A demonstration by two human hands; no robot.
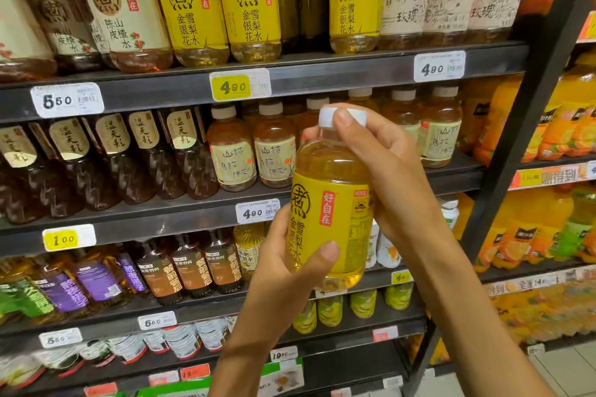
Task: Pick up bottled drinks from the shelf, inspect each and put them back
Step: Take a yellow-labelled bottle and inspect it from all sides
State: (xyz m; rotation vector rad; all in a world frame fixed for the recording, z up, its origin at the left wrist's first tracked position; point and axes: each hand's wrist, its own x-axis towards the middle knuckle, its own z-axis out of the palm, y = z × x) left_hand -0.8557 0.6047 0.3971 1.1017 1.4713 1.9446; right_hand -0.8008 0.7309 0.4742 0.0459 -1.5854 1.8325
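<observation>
Both hands grasp the clear plastic bottle with glossy yellow label: left hand low, right hand around its neck

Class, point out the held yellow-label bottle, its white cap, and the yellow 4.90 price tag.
yellow-label bottle (332, 229), head view, on its label.
white cap (326, 117), head view, left side.
yellow 4.90 price tag (232, 87), head view, on the digits.

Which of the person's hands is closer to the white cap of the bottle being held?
Right. The right hand wraps the neck of the yellow-labelled bottle, one finger lying across the white cap. The left hand grips the bottle's lower part, well below the cap.
</observation>
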